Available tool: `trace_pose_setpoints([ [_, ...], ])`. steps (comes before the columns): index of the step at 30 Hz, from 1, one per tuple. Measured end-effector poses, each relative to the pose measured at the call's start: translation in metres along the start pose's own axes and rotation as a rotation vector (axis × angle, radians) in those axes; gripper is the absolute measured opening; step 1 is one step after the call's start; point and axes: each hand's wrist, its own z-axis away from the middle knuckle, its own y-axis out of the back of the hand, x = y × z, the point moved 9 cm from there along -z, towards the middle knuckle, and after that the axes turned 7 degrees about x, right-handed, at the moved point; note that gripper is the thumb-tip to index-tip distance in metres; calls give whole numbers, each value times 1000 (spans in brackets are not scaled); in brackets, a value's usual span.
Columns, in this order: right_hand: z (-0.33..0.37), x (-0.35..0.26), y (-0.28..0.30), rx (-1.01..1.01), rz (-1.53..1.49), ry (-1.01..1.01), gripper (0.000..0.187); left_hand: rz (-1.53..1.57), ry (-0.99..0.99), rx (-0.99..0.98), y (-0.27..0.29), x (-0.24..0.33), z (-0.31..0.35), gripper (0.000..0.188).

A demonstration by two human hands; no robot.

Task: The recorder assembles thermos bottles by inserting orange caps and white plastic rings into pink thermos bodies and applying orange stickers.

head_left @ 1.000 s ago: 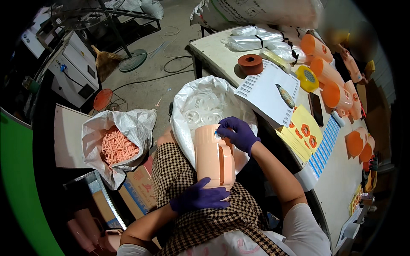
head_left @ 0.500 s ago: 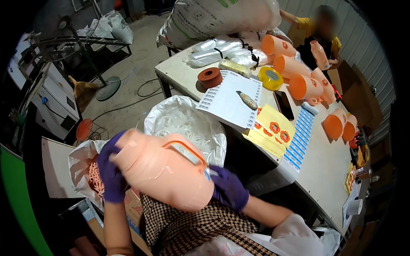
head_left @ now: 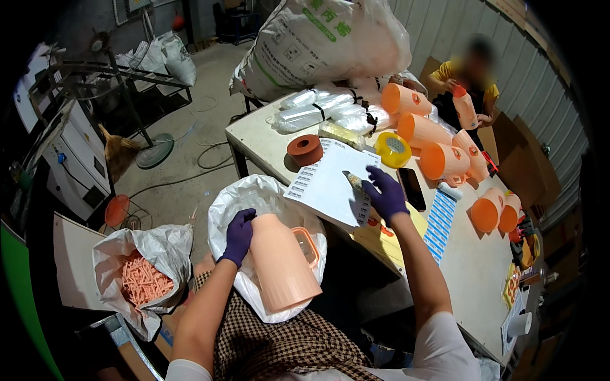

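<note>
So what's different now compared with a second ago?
The right hand let go of the peach jug and reached out to the white label sheet on the table. The left hand shifted from the jug's base to its neck, now holding it alone, upright on the lap. The table's orange jugs look unmoved.

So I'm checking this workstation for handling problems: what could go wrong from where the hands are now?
The left hand alone grips the peach jug near its top, tilted over the lap; it might slip or tip. The right hand stretches across to the white label sheet, which overhangs the table edge, so a tug could pull the sheet off. The orange jugs lying on their sides by that arm could roll if bumped.
</note>
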Motion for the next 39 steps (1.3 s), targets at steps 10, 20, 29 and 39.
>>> trace_pose_setpoints([
  [10,2,-1,16,102,0,192,32,-329,-623,-88,-41,213,66,35],
  [20,138,68,108,88,307,143,24,-618,-985,-582,-332,188,150,51],
  [29,148,91,90,74,394,207,20,-616,-988,-634,-342,154,152,42],
  [39,140,109,79,-113,422,131,29,-695,-1105,-669,-342,209,196,44],
])
